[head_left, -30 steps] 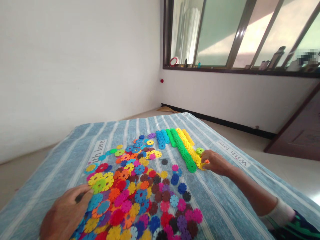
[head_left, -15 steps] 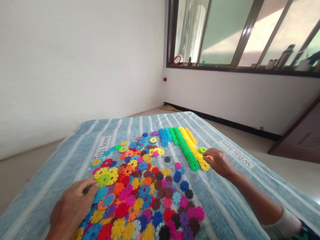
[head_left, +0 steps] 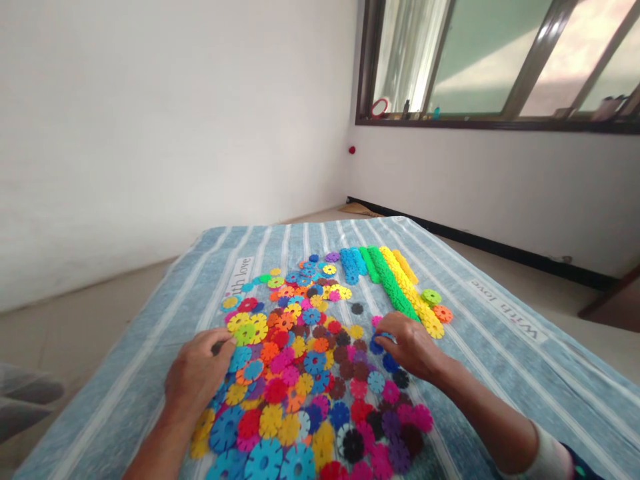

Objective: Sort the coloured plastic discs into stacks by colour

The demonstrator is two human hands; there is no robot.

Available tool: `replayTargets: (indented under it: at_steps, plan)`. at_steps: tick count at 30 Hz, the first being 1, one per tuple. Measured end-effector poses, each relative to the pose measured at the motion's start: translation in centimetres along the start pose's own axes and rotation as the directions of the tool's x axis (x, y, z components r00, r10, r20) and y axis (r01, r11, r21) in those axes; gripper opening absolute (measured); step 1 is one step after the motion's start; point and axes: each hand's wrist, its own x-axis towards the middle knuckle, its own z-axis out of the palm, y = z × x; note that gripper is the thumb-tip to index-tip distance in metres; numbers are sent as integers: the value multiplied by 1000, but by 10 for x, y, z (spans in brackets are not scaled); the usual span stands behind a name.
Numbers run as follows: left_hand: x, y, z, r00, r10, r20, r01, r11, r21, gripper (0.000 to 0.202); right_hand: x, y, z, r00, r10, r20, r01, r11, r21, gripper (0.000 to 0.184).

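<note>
Many flower-shaped notched plastic discs in mixed colours (head_left: 283,357) lie in a loose spread on the cloth. At the spread's left edge, my left hand (head_left: 197,370) is closed beside a lime disc (head_left: 245,334) and yellow discs (head_left: 258,327); a dark patch shows between thumb and fingers, too unclear to name. My right hand (head_left: 413,345) is over the spread's right side, fingers curved and thumb apart, above blue discs (head_left: 390,362). An orange disc (head_left: 443,314) lies beside the near end of a long yellow row of discs (head_left: 407,283), touching a lime disc (head_left: 431,297).
A long green row (head_left: 393,287) and shorter blue rows (head_left: 349,267) of discs lie left of the yellow one. A striped blue cloth (head_left: 500,360) covers the table. Beyond stand white walls and a window with small items on its sill (head_left: 450,120).
My right hand has let go of the orange disc by the yellow row and moved left over the blue discs. My left hand stays by the lime disc. The view has turned left.
</note>
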Motion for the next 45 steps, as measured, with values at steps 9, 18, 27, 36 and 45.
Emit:
replayTargets:
  at_steps: [9, 18, 27, 36, 45]
  plan:
    - [-1, -4, 6, 999, 17, -52, -19, 999, -28, 29, 37, -19, 9, 986, 17, 163, -1, 996, -94, 9]
    - [-4, -2, 6, 997, 34, -75, -37, 999, -33, 27, 39, -17, 15, 984, 26, 174, -16, 998, -64, 7]
    - [-4, -1, 5, 996, 44, -73, -46, 999, -24, 27, 46, -18, 15, 979, 130, 159, -118, 990, -79, 10]
    - [-4, -1, 5, 998, 43, -51, -44, 999, -21, 29, 56, -25, 9, 960, 160, 228, -140, 985, -103, 14]
    - [-4, -1, 5, 996, 54, -68, -57, 998, -30, 27, 69, -36, 5, 933, 76, 353, -6, 981, -196, 23]
